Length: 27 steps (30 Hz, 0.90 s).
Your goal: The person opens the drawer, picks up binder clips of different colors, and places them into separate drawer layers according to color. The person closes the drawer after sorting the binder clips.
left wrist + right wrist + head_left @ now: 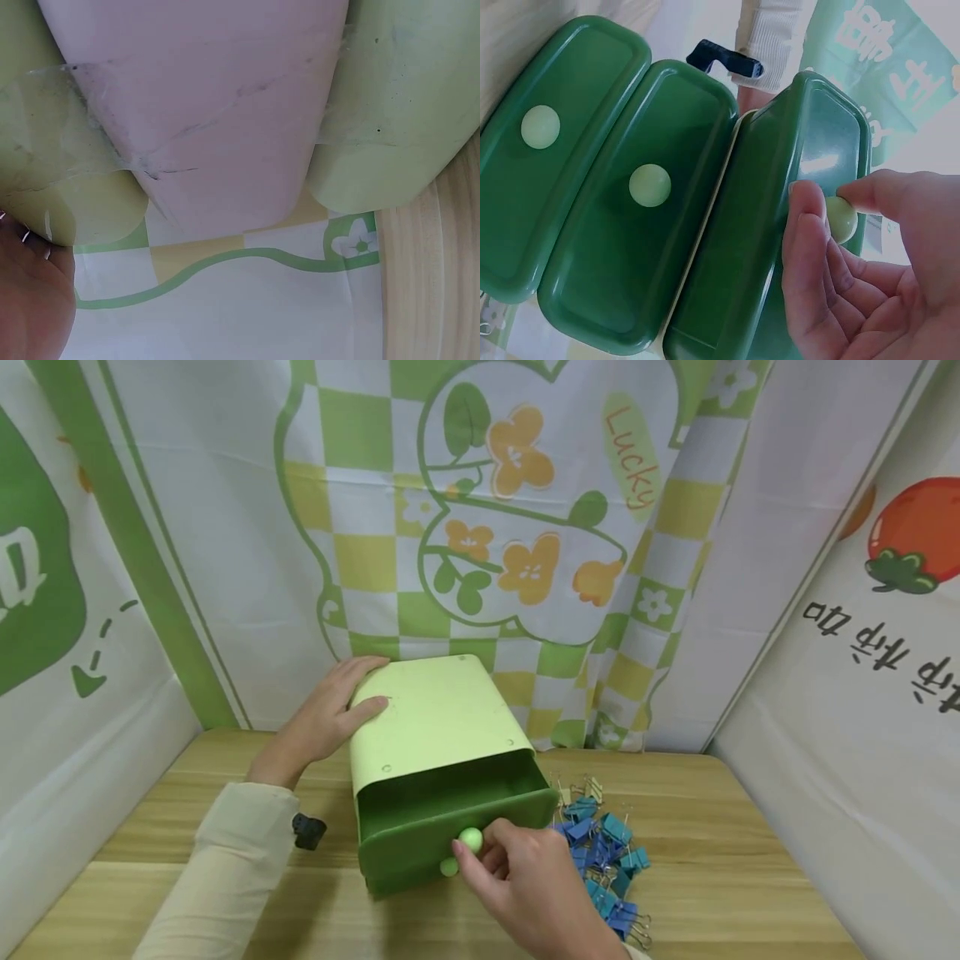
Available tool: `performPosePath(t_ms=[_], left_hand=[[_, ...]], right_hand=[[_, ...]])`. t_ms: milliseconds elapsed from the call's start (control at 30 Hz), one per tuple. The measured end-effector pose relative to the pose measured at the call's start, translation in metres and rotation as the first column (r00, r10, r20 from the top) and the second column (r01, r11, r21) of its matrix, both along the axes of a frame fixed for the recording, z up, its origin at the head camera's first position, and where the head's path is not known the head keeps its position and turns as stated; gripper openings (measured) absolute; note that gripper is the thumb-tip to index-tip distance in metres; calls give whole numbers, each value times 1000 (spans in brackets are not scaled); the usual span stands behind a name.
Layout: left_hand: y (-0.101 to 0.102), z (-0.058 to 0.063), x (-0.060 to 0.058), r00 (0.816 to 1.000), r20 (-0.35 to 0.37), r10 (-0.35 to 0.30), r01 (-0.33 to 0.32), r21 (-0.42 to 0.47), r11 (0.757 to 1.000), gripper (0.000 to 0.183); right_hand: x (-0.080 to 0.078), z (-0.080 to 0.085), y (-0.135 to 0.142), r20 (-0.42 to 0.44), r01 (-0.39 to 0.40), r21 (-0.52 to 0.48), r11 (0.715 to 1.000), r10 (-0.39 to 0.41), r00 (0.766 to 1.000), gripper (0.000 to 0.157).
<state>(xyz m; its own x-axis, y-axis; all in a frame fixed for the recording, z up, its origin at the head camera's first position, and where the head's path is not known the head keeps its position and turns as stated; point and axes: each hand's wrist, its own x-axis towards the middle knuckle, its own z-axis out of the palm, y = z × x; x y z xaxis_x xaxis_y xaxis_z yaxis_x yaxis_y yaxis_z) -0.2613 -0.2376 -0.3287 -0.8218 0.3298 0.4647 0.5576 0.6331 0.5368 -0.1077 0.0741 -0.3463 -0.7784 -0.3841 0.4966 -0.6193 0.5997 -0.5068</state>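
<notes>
A small drawer cabinet (442, 710) with a pale yellow-green top stands on the wooden table. Its uppermost green drawer (450, 839) is pulled partly out, and the visible inside looks bare. With thumb and fingers, my right hand (536, 877) pinches that drawer's round light-green knob (842, 219). My left hand (330, 710) rests on the cabinet's top left edge, thumb lying on the top. In the right wrist view, two lower drawers (641, 217) with round knobs are closed. The left wrist view shows the cabinet's pink and yellow-green side (202, 112) with clear tape across it.
A heap of blue and teal binder clips (603, 852), with a few yellowish ones at its back, lies on the table (712, 860) right of the cabinet. A patterned curtain (495, 527) hangs close behind. Printed cloth walls stand at left and right.
</notes>
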Motion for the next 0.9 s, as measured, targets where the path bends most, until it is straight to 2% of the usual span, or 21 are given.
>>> performPosePath(t_ms=[133, 300, 600, 700, 900], left_hand=[[1, 1, 0, 1000, -10, -4, 4, -2, 1000, 62], [1, 1, 0, 1000, -7, -5, 5, 8, 1000, 61], [3, 3, 1, 1000, 3, -8, 8, 15, 1000, 61], [3, 3, 1, 1000, 3, -8, 8, 18, 1000, 60], [3, 1, 2, 1000, -6, 2, -2, 33, 999, 59]], right_hand=[[5, -2, 3, -70, -13, -6, 1000, 12, 997, 28], [9, -7, 8, -180, -38, 7, 999, 39, 983, 28], [13, -14, 16, -278, -79, -9, 997, 74, 958, 27], [13, -16, 17, -293, -78, -1, 997, 74, 953, 29], [15, -20, 18, -243, -83, 22, 996, 86, 966, 29]])
